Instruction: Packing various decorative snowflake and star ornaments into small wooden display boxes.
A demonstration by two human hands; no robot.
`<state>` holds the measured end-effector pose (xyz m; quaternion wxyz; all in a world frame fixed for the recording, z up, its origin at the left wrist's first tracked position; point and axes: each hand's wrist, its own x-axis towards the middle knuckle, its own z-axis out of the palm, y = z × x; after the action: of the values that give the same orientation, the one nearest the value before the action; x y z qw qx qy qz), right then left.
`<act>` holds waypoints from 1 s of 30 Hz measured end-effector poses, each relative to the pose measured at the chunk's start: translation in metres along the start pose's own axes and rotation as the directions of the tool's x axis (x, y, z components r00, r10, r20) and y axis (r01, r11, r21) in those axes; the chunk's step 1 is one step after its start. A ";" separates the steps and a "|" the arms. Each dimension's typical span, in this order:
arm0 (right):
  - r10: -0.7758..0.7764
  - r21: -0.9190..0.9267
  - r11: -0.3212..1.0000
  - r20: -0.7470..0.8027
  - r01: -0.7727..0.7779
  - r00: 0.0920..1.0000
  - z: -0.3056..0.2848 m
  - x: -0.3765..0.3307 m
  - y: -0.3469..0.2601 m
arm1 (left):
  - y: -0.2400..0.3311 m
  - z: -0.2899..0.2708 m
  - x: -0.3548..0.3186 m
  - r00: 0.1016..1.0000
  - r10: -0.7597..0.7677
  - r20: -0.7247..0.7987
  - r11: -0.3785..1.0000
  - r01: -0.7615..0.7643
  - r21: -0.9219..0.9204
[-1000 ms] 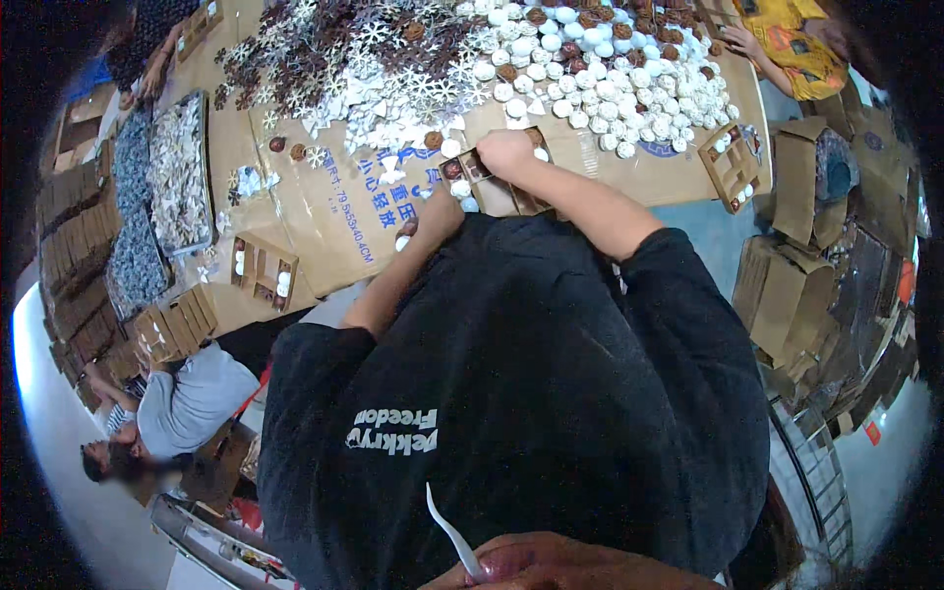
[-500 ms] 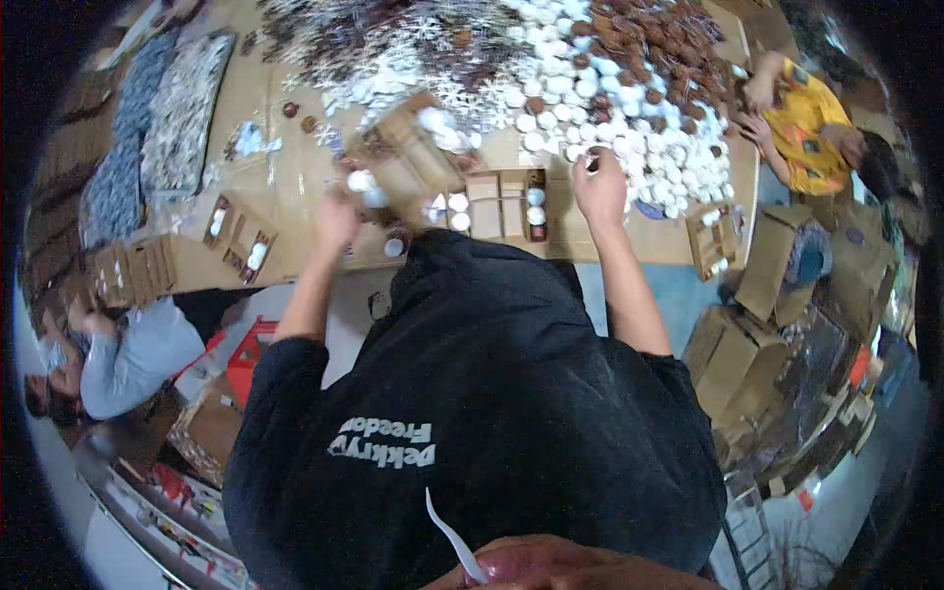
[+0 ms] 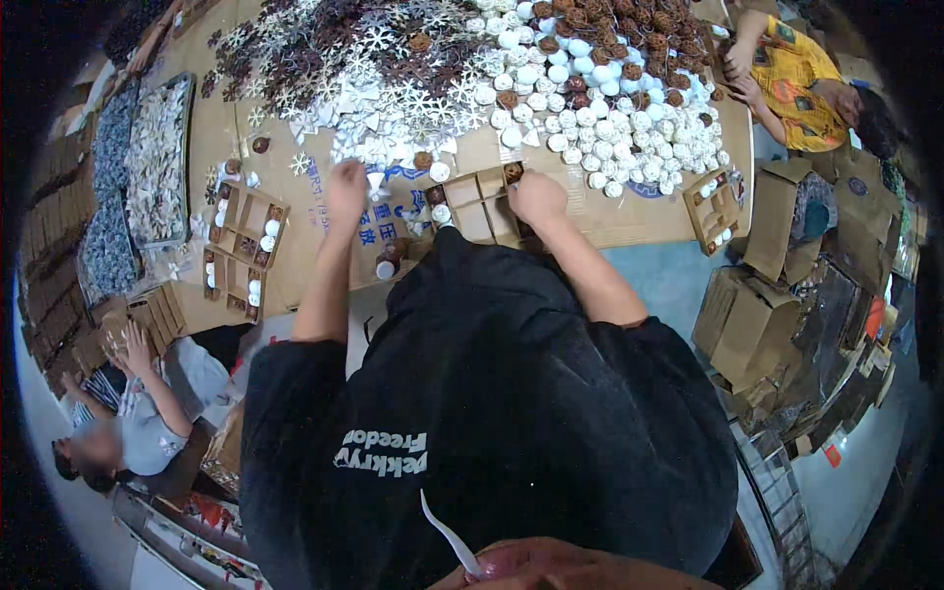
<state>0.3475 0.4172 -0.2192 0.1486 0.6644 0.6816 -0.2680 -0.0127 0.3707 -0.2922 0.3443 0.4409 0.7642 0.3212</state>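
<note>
The person's own dark torso fills the lower middle of the view and hides the near edge of the bench, along with the lower part of the compartmented cardboard tray lying just in front of them. Both forearms reach up and away from the body, elbows bent outward. The left hand rests palm down at the edge of the heap of white snowflake ornaments; its fingers are curled under and hidden, so whether it grips anything cannot be told. The right hand presses against the far right corner of the tray, fingers folded over its rim, apparently grasping it. White balls and brown balls are piled beyond. Two filled trays lie to the left. Other people at the edges are only partly visible.
</note>
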 end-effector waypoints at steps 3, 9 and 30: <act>-0.002 -0.036 0.999 -0.002 0.002 1.000 -0.013 0.003 -0.013 | 0.072 0.052 0.040 0.984 0.178 -0.022 0.935 -0.162 0.316; -0.019 0.047 0.999 -0.013 0.020 1.000 -0.017 0.006 -0.003 | 0.103 0.087 0.074 0.997 0.072 0.037 0.831 -0.080 0.551; -0.392 0.806 0.384 -0.299 0.450 0.870 -0.084 -0.022 -0.071 | 0.201 0.005 -0.044 0.834 0.107 0.542 0.674 0.340 -0.656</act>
<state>0.2919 0.4482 -0.1273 -0.2926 0.4608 0.6070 -0.5776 0.0985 0.4139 -0.1252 0.7111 0.2858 0.4705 0.4374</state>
